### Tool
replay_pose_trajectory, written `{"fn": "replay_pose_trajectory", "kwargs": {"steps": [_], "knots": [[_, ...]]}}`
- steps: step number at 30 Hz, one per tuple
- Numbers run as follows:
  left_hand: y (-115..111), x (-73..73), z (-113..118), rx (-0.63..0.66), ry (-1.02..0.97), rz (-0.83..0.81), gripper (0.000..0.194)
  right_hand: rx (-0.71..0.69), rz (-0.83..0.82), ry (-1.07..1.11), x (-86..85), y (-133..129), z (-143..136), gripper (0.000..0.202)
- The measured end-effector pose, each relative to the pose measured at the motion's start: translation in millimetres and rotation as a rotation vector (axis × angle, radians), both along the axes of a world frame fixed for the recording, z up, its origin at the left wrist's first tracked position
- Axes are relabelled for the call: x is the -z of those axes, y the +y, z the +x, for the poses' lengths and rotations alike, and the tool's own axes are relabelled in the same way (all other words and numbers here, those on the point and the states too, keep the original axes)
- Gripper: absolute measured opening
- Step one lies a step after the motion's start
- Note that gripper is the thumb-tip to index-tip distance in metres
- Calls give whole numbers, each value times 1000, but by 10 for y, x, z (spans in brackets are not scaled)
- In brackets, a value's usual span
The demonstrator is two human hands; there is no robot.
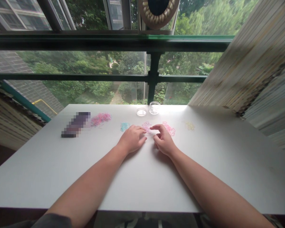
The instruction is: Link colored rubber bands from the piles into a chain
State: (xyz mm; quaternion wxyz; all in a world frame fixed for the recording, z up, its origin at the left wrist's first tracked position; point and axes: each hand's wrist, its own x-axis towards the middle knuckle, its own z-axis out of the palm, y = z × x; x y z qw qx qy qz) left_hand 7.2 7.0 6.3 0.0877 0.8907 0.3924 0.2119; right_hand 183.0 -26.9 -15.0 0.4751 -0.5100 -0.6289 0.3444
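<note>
My left hand (133, 138) rests by the near left side of a small purple-pink pile (147, 126), its fingers apart with nothing visible between them. Across from it, my right hand (163, 138) has its index finger stretched toward the same pile and the other fingers curled; nothing shows in its grasp. Beside the right hand lies a pink-red pile of small loops (169, 129), partly behind the fingers. A teal pile (125, 127) sits just beyond my left hand. Farther right is a pale yellow pile (189, 126).
On the white table (133, 190), a larger mixed pink pile (101, 119) and a blurred-out dark object (76, 124) lie at the left. A clear round container (154, 108) and a clear lid (141, 112) stand near the window-side edge. Curtains hang at both sides.
</note>
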Motion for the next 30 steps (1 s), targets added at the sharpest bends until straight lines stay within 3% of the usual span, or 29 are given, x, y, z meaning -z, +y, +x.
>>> {"fn": "replay_pose_trajectory", "kwargs": {"steps": [3, 8, 13, 19, 23, 28, 30], "knots": [[18, -11, -26, -3, -36, 8, 22, -4, -4, 10, -18, -8, -6, 29], [44, -15, -84, -48, -88, 10, 17, -120, -119, -64, -25, -28, -18, 6], [62, -22, -183, -142, -158, -19, 15, -115, 20, -221, -28, -20, -9, 7], [-11, -23, -369, -208, -172, -93, 19, -135, -5, -300, -65, -41, -2, 8], [-9, -16, -771, -351, -190, -114, 19, -163, -52, -332, -61, -68, 1, 9], [64, 9, -1531, -833, -231, -16, 21, -192, -95, -388, -78, -114, -17, 10], [81, 39, -1720, -919, -209, -8, 22, -187, -94, -434, -90, -125, -30, 11]]}}
